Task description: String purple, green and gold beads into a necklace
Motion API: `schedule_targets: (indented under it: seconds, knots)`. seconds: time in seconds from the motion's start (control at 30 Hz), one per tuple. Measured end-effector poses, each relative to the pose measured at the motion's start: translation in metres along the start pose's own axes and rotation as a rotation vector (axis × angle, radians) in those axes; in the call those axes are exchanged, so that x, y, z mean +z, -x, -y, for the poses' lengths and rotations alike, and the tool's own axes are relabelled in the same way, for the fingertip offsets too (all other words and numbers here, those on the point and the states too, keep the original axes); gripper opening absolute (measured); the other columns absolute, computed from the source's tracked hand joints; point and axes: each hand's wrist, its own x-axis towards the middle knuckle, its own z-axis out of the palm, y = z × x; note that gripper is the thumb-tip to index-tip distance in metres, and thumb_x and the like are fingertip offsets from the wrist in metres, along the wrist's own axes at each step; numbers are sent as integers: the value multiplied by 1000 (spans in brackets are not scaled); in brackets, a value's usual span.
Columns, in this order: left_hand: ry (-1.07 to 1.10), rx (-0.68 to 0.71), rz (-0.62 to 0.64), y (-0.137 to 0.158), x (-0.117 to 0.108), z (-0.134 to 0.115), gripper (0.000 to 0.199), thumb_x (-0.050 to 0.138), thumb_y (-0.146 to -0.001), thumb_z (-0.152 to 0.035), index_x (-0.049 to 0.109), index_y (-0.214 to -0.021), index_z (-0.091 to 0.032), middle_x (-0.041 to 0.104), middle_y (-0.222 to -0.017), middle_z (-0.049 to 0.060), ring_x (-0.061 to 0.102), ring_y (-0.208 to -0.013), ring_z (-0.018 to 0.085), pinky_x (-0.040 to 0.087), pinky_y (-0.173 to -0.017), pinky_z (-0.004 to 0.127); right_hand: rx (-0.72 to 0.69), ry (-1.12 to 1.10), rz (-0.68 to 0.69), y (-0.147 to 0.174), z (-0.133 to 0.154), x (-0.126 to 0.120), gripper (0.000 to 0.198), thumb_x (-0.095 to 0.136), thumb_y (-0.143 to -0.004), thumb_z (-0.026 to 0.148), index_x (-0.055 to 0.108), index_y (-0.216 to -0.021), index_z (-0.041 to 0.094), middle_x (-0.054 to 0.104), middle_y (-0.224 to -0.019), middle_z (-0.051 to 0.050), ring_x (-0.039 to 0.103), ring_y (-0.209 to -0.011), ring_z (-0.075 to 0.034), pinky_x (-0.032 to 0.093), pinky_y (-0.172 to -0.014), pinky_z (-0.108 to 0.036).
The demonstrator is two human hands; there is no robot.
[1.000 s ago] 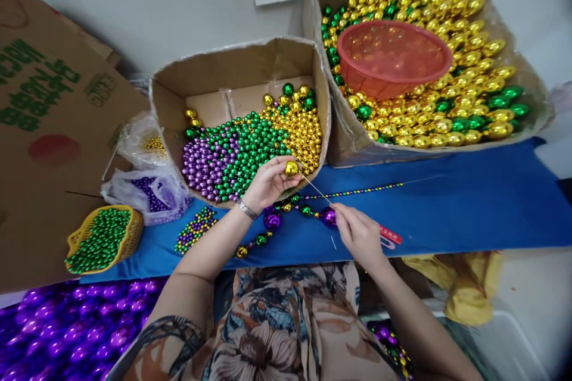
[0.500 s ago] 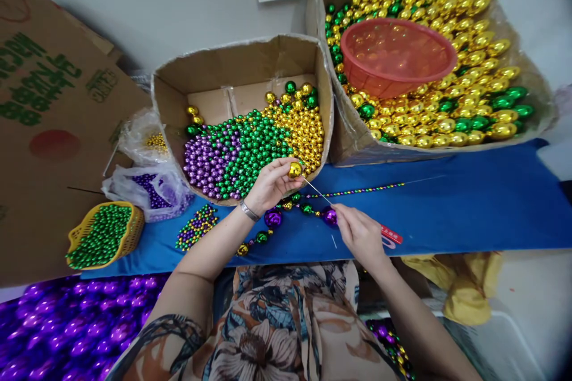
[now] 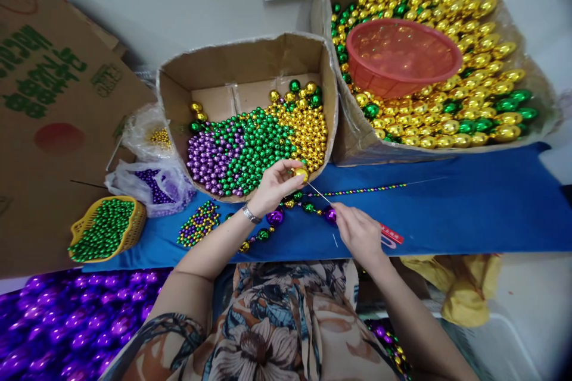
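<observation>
Between the thumb and fingers of my left hand [image 3: 277,187] is a large gold bead [image 3: 301,175], held at the near rim of the middle cardboard box. My right hand [image 3: 360,232] pinches a long thin needle [image 3: 319,192], its tip pointing up and left at the bead. Whether the tip has entered the bead I cannot tell. Beside my right fingers lies a big purple bead [image 3: 329,215]. A string of larger beads with a green bead [image 3: 308,207] and another purple bead [image 3: 275,216] curves across the blue cloth below my hands.
The middle box [image 3: 330,101] holds purple, green and gold beads. A larger box [image 3: 344,152] has gold and green beads and a red basket [image 3: 402,80]. A thin bead strand [image 3: 357,191], scissors [image 3: 389,241] and a yellow basket [image 3: 138,229] lie on the blue cloth [image 3: 465,208].
My left hand has brought the gold bead slightly right and down, nearer my right hand. The right hand keeps its grip on the needle. The whole view has shifted a little.
</observation>
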Motion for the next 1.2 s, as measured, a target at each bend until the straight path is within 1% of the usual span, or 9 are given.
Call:
schedule_targets:
  seconds: [0.3, 0.37, 0.47, 0.57, 0.67, 0.8, 0.93, 1.03, 1.2]
  knots:
    - [-188, 26, 155, 18, 2, 3, 41, 73, -82, -39, 63, -115, -17, 70, -105, 9, 68, -83, 14, 57, -73, 27, 36, -183, -12, 1, 2, 0, 19, 52, -96, 16, 65, -110, 16, 75, -97, -6, 71, -82, -16, 53, -78, -26]
    - [-386, 102, 93, 16, -18, -7, 37, 66, -87, -40, 63, -115, -17, 70, -112, 10, 68, -92, 17, 57, -79, 30, 41, -181, -34, 5, -2, -1, 17, 54, -95, 16, 65, -108, 15, 75, -96, -7, 72, -82, -17, 54, -78, -27]
    - [-889, 298, -222, 3, -69, -28, 26, 59, -90, -33, 66, -108, -16, 71, -105, 9, 66, -92, 18, 54, -84, 34, 31, -136, -65, 9, -7, -1, 15, 56, -94, 16, 66, -104, 13, 74, -92, -9, 71, -78, -17, 54, -75, -27]
    - [-1402, 247, -420, -17, -126, -44, 24, 52, -90, -20, 67, -108, -15, 70, -107, 12, 63, -102, 25, 48, -95, 42, 20, -119, -62, 10, -8, 0, 15, 56, -94, 16, 66, -104, 12, 74, -90, -9, 70, -75, -17, 53, -72, -26]
    - [-1693, 86, -407, -35, -165, -50, 30, 50, -87, -14, 67, -111, -11, 69, -110, 18, 60, -105, 31, 43, -98, 46, -3, -115, -62, 8, -5, 1, 14, 55, -94, 16, 66, -103, 11, 74, -89, -9, 70, -74, -17, 53, -71, -27]
    - [-1845, 47, -326, -47, -179, -48, 32, 41, -90, -16, 69, -104, -12, 67, -106, 20, 56, -106, 35, 42, -93, 49, -3, -112, -54, 8, -2, 3, 14, 55, -95, 17, 65, -103, 13, 73, -88, -8, 69, -72, -17, 52, -69, -27]
    - [-1653, 131, -446, -44, -171, -43, 26, 47, -88, -18, 69, -101, -13, 67, -102, 18, 57, -106, 33, 45, -89, 47, 9, -125, -43, 10, 0, 1, 14, 53, -96, 18, 65, -102, 14, 73, -86, -8, 69, -71, -16, 51, -67, -27]
    - [-1014, 196, -509, -33, -143, -37, 27, 60, -85, -28, 68, -108, -16, 69, -91, 9, 63, -88, 22, 52, -80, 38, 28, -156, -22, 10, 4, 0, 16, 51, -96, 18, 65, -103, 15, 73, -86, -7, 69, -72, -16, 52, -70, -27]
    - [18, -16, -202, 0, -61, -19, 31, 75, -77, -32, 71, -105, -18, 72, -93, 6, 70, -83, 14, 59, -80, 28, 40, -169, -21, 8, 11, 0, 18, 50, -96, 19, 66, -104, 16, 73, -86, -7, 69, -74, -17, 52, -73, -27]
